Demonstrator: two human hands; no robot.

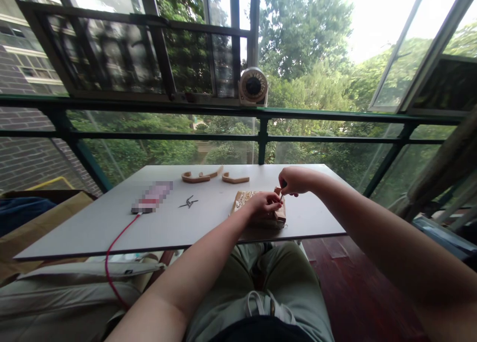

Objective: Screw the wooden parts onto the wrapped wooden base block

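My right hand (pixel 296 180) is closed around the dark handle of a screwdriver (pixel 281 197), whose thin metal shaft points down. Close to the tip, the fingers of my left hand (pixel 264 203) are pinched together; what lies between them is too small to tell. Both hands are over a light brown wooden piece (pixel 280 216), which rests across the right side of a block with a rough, patterned top (pixel 241 199). My left hand partly covers the block and the piece. The block sits near the table's front edge.
A white table (pixel 160 233) carries a small pile of dark screws (pixel 188 202) and curved wooden pieces (pixel 196 179) at the back, another (pixel 235 179) beside them. To the left lies a blurred-out phone (pixel 152 198) with a red cable (pixel 108 257). A fan (pixel 253 86) stands by the window rail.
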